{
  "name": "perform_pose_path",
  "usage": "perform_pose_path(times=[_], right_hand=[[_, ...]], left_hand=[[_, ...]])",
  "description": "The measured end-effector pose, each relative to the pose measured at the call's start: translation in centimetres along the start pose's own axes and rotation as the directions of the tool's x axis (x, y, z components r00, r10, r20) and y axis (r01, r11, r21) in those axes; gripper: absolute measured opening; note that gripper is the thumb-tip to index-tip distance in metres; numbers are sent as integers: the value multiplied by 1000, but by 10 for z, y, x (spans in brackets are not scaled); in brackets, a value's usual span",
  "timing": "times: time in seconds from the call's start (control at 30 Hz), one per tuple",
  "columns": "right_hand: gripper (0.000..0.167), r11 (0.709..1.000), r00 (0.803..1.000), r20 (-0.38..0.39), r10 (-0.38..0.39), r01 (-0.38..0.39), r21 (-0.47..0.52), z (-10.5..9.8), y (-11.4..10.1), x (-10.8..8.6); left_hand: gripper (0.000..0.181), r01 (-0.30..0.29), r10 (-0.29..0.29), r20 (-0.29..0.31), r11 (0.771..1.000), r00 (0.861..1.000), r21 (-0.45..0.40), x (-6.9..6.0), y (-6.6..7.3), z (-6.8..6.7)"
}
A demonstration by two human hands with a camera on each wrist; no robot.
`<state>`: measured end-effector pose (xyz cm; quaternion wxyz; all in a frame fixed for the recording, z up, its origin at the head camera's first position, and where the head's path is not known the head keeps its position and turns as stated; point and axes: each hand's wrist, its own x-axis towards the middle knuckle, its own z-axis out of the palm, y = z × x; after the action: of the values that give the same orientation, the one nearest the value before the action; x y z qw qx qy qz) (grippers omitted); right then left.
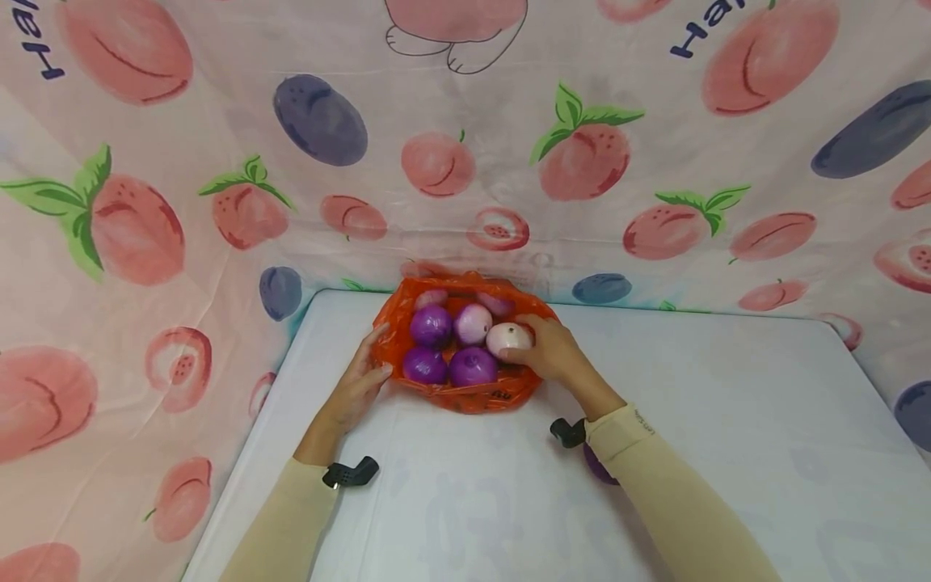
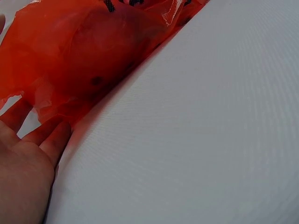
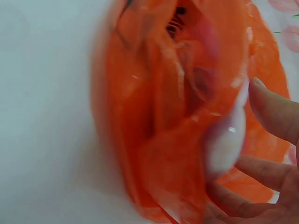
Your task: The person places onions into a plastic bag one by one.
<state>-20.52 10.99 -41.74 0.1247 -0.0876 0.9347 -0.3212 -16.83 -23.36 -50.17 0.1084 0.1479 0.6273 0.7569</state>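
An orange plastic bag (image 1: pixel 465 400) stands on the table with its mouth spread upward. Inside lie several purple onions (image 1: pixel 431 326) and a pale whitish onion (image 1: pixel 502 338) at the right. My right hand (image 1: pixel 547 347) reaches over the bag's right rim, thumb and fingers around the pale onion. In the right wrist view the pale onion (image 3: pixel 229 147) shows between thumb and fingers, partly covered by plastic. My left hand (image 1: pixel 358 384) rests with extended fingers against the bag's left side. Those fingers (image 2: pixel 58 135) touch the plastic low down in the left wrist view.
Another purple onion (image 1: pixel 600 466) lies on the white table (image 1: pixel 465 493), mostly hidden under the right forearm. A fruit-patterned cloth (image 1: pixel 502 186) hangs behind and to the left of the table. Black wrist mounts (image 1: pixel 351 472) stick out from both wrists.
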Motion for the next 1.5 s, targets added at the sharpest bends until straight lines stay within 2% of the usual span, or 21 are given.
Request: perform_pose_path(times=[0.23, 0.47, 0.57, 0.63, 0.8, 0.93, 1.03, 1.3, 1.5], right_hand=[[78, 1000, 1000, 26, -11, 11, 27, -21, 0, -14], [72, 987, 996, 88, 13, -27, 155, -41, 8, -32], [69, 983, 994, 105, 14, -33, 180, -47, 14, -39], [67, 983, 994, 111, -4, -17, 185, -50, 19, -44], [53, 982, 986, 121, -116, 96, 163, -56, 34, -58], [41, 973, 967, 152, -204, 183, 141, -60, 47, -69], [37, 966, 949, 202, -243, 217, 143, -62, 60, -76], [44, 959, 882, 398, -254, 175, 223, -67, 93, -94], [50, 952, 856, 431, -286, 203, 228, -69, 110, -102]], left_hand=[[70, 1, -1, 0, 1000, 1000, 14, 0, 1, 1], [70, -7, 7, 9, 1000, 1000, 13, 0, 0, 0], [70, -12, 12, 9, 1000, 1000, 17, 0, -1, -1], [70, -12, 12, 9, 1000, 1000, 17, 0, -1, -1], [70, -21, 21, 14, 1000, 1000, -2, 0, -2, -1], [70, -37, 38, 25, 999, 999, -19, 0, -2, -1], [70, -39, 39, 25, 999, 999, -25, 0, -3, -2], [70, -34, 35, 19, 999, 999, -13, 1, -4, -2], [70, -23, 23, 14, 1000, 1000, -15, 1, -3, -1]])
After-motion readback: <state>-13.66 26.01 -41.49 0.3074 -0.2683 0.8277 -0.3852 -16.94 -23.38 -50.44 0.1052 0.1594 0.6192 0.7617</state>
